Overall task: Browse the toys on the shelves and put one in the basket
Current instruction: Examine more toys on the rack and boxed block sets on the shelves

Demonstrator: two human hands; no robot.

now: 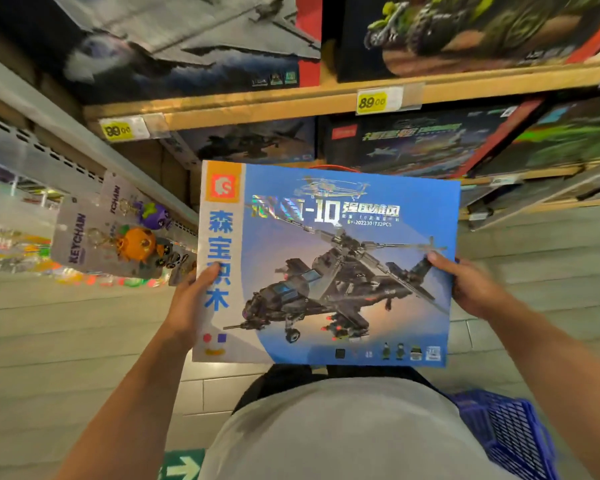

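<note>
Left hand (191, 299) and right hand (465, 282) grip the toy box (326, 265) by its edges — it could perhaps snag the basket (506, 434) rim, being wide.

The box (326, 265) is held between the left hand (191, 299) at its left edge and the right hand (471, 285) at its right edge, before the shelves (257, 109), with keychains (118, 233) to its left and the basket (510, 434) at lower right.

Left hand (191, 299), right hand (471, 285) grip blue helicopter box (326, 265) by side edges before toy shelves (291, 102); blue basket (510, 434) near right.
</note>
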